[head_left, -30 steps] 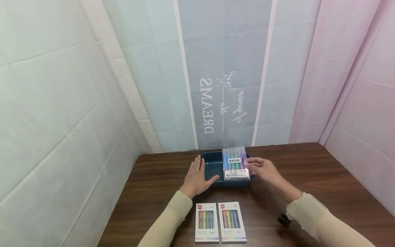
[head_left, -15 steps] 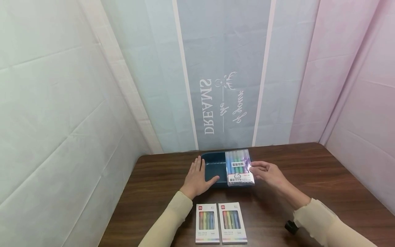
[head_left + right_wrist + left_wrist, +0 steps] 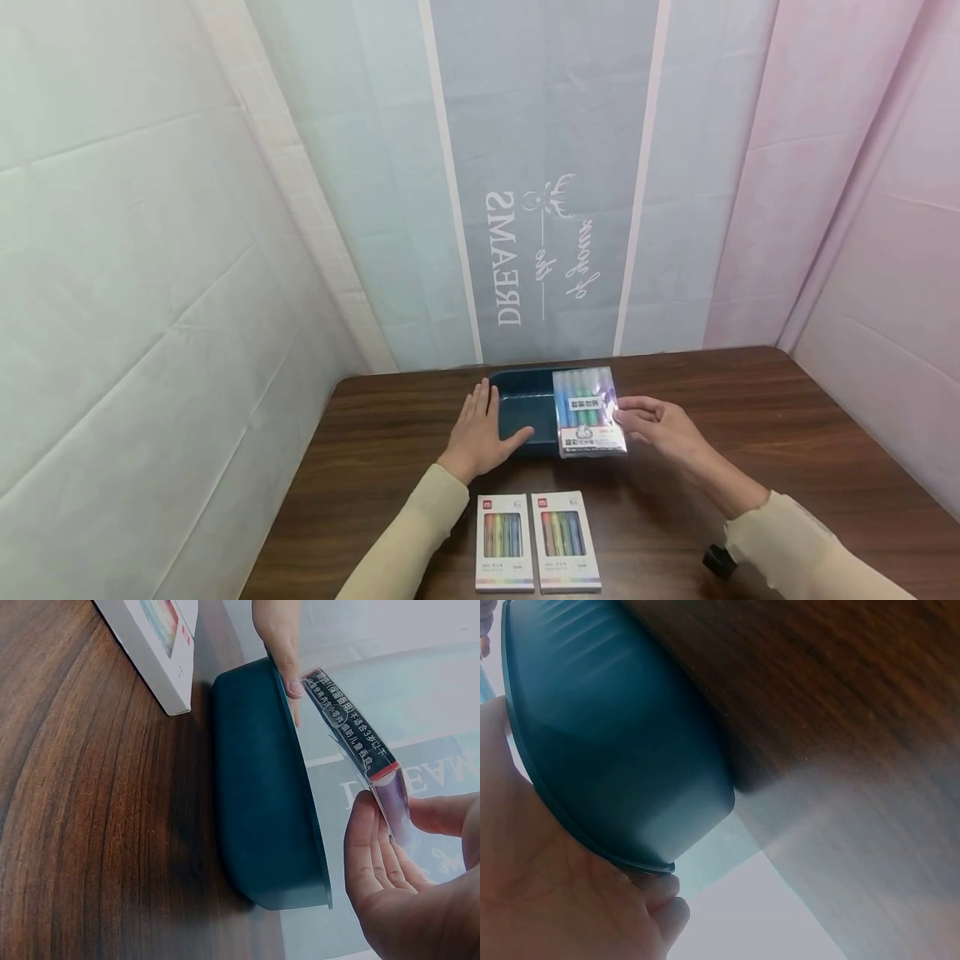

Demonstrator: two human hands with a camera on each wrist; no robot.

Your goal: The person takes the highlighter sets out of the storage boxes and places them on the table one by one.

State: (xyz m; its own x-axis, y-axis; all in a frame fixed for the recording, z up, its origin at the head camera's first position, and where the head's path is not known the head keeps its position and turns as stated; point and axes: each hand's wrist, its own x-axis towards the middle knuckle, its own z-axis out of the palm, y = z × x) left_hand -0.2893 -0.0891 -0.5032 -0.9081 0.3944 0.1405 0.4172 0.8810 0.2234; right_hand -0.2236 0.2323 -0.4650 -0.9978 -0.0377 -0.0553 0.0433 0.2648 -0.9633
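A clear pack of marker pens (image 3: 588, 412) with blue, green and purple barrels is held over the right side of a dark teal bin (image 3: 525, 417). My right hand (image 3: 663, 429) pinches the pack's right edge between thumb and fingers. In the right wrist view the pack (image 3: 360, 735) tilts above the bin's rim, its black label facing the camera. My left hand (image 3: 476, 437) lies over the left end of the bin with fingers straight and thumb spread along the near rim. From the left wrist, the palm (image 3: 555, 877) shows against the bin's outer wall (image 3: 622, 742).
Two white boxes of coloured pens, the left box (image 3: 504, 575) and the right box (image 3: 567, 575), lie side by side in front of the bin. A small black object (image 3: 720, 562) is beside the right sleeve. The wooden table (image 3: 375, 467) ends at a fabric backdrop (image 3: 555, 125).
The pack of marker pens has shifted right and a little toward me in my right hand, uncovering more of the bin's inside. My left hand has stayed in place.
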